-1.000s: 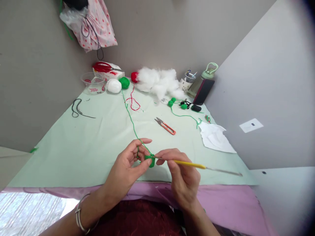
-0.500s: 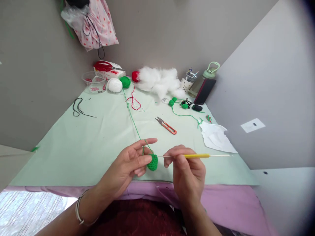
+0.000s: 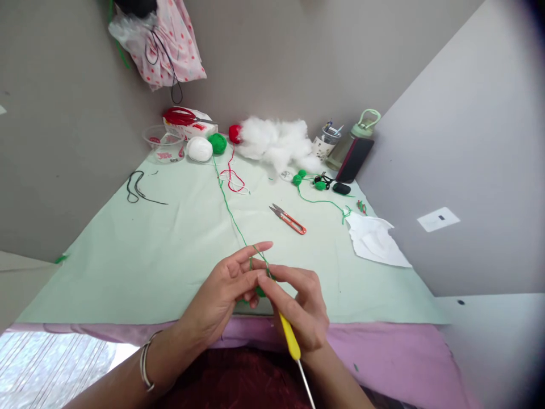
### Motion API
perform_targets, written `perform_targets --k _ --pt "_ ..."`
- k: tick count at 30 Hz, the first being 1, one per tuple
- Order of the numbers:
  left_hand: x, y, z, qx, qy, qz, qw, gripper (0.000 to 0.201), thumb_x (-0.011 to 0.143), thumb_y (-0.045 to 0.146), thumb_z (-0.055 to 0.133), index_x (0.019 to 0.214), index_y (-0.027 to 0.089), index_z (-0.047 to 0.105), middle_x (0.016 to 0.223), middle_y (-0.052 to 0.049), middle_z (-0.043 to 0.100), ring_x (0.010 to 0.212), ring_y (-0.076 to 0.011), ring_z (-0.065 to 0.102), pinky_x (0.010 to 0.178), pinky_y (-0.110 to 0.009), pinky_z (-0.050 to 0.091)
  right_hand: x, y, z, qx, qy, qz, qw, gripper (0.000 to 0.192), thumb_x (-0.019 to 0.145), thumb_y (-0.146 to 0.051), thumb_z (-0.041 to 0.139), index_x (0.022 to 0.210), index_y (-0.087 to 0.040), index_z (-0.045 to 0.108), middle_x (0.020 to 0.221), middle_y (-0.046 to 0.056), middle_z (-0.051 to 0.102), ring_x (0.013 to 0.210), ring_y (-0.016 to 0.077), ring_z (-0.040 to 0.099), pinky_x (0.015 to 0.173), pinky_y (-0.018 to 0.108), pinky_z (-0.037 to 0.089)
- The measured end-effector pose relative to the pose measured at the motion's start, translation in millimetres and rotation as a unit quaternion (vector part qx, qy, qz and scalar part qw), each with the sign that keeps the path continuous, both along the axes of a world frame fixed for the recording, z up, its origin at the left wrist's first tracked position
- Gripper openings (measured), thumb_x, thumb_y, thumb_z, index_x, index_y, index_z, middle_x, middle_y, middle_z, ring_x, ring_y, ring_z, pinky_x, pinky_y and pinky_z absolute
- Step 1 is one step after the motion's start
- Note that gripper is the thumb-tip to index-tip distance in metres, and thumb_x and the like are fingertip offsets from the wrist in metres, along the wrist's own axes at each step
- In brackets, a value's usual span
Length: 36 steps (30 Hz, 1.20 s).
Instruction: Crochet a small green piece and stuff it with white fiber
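Your left edge: the pale green mat [image 3: 128, 267] runs along the grey wall, with a black cord [image 3: 138, 190] lying alone on it; wide bare mat between that cord and your hands. The near edge of the mat sits just under your wrists, a purple cloth [image 3: 383, 346] below it.

Your left hand [image 3: 225, 287] is pinched on the small green crochet piece [image 3: 259, 292], mostly hidden between the fingers; the green yarn [image 3: 232, 213] is looped over your forefinger and runs away up-left to the green ball [image 3: 217, 143] at the back wall. Your right hand [image 3: 300, 307] is closed around the yellow crochet hook [image 3: 289, 338], touching the left hand at the piece. The hook's long axis runs from the work down and to the right, its metal tail pointing back toward your body.

Farther back, left to right: clear bowl [image 3: 164, 143], white ball [image 3: 199, 149], red loose yarn [image 3: 232, 179], white stuffing [image 3: 272, 141], orange snips [image 3: 288, 219] just beyond your hands, white paper [image 3: 374, 241] near the right wall. Nothing lies between your hands and the snips.
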<state>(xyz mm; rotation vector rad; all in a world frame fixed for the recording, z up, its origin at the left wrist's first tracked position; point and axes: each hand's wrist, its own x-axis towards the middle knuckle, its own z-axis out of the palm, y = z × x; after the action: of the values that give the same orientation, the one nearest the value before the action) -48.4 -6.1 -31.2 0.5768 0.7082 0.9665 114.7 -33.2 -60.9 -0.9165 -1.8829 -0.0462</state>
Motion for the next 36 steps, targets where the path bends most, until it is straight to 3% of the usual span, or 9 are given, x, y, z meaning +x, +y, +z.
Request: perform_targets --k 4,11,16,19,21,25,27,31,36 --pt "-1 0 -1.2 -0.022 -0.043 -0.033 0.998 0.055 0.080 0.028 0.093 0.131 0.022 0.076 0.080 0.003 0.063 0.060 -0.0051 0.044 0.055 -0.017 0.040 -4 2 0.2 -0.031 0.108 0.019 0.993 0.049 0.098 -0.009 0.067 0.136 -0.039 0.072 0.114 0.008 0.076 0.096 0.0218 0.075 0.071 0.034 0.066" --pt "-9 3 -2.4 -0.026 -0.058 -0.058 0.996 0.060 0.083 0.026 0.089 0.139 0.017 0.070 0.083 0.001 0.062 0.057 -0.0036 0.040 0.051 -0.016 0.037 1 5 14.1 -0.174 0.282 0.104 0.938 0.025 0.104 -0.018 0.062 0.113 -0.030 0.081 0.096 0.006 0.078 0.091 0.0204 0.074 0.077 0.036 0.063" --pt "-15 5 -3.1 -0.011 -0.049 -0.063 0.997 0.056 0.083 0.023 0.089 0.136 0.019 0.073 0.087 0.001 0.062 0.063 -0.0053 0.048 0.049 -0.016 0.036 5 11 21.9 -0.271 0.437 0.141 0.846 0.015 0.100 -0.032 0.071 0.094 -0.025 0.083 0.084 0.004 0.078 0.057 0.0128 0.064 0.056 0.029 0.056" --pt "-16 4 -1.8 -0.010 -0.054 -0.064 0.996 0.052 0.082 0.024 0.089 0.132 0.020 0.076 0.090 0.000 0.063 0.066 -0.0065 0.053 0.050 -0.016 0.037 3 13 25.8 -0.308 0.489 0.161 0.800 0.015 0.098 -0.035 0.075 0.089 -0.024 0.083 0.080 0.003 0.076 0.053 0.0104 0.060 0.049 0.023 0.051" --pt "-14 3 -1.5 0.002 -0.046 -0.062 0.997 0.052 0.082 0.026 0.089 0.132 0.021 0.076 0.091 0.000 0.064 0.070 -0.0083 0.056 0.052 -0.017 0.039 1 13 25.5 -0.307 0.491 0.176 0.796 0.014 0.099 -0.034 0.074 0.092 -0.026 0.083 0.082 0.003 0.076 0.056 0.0106 0.061 0.053 0.024 0.053" --pt "-9 0 -4.1 0.054 0.005 -0.051 0.997 0.053 0.086 0.028 0.086 0.137 0.026 0.071 0.094 0.000 0.067 0.082 -0.0127 0.061 0.067 -0.022 0.049 -2 10 18.9 -0.276 0.408 0.169 0.854 0.013 0.101 -0.029 0.071 0.100 -0.028 0.084 0.093 0.005 0.078 0.084 0.0173 0.072 0.076 0.031 0.060" --pt "-8 -2 -5.7 0.093 0.051 -0.052 0.993 0.053 0.088 0.029 0.084 0.140 0.030 0.069 0.096 0.001 0.066 0.090 -0.0143 0.063 0.082 -0.027 0.052 -3 10 15.8 -0.275 0.399 0.165 0.859 0.013 0.101 -0.028 0.071 0.100 -0.028 0.084 0.092 0.004 0.079 0.093 0.0180 0.071 0.082 0.031 0.059" --pt "-13 -5 -6.0 0.145 0.127 -0.062 0.979 0.055 0.089 0.030 0.083 0.142 0.033 0.066 0.099 0.002 0.062 0.104 -0.0182 0.064 0.101 -0.035 0.047 -1 13 15.1 -0.316 0.466 0.175 0.808 0.013 0.100 -0.033 0.072 0.095 -0.027 0.082 0.087 0.002 0.078 0.078 0.0130 0.066 0.072 0.025 0.054" --pt "-15 -6 -4.3 0.140 0.118 -0.067 0.981 0.056 0.090 0.027 0.080 0.142 0.032 0.063 0.099 0.001 0.057 0.094 -0.0164 0.060 0.091 -0.034 0.051 -2 15 21.7 -0.358 0.510 0.186 0.759 0.015 0.099 -0.036 0.074 0.091 -0.024 0.080 0.084 0.001 0.076 0.068 0.0104 0.062 0.068 0.024 0.051"
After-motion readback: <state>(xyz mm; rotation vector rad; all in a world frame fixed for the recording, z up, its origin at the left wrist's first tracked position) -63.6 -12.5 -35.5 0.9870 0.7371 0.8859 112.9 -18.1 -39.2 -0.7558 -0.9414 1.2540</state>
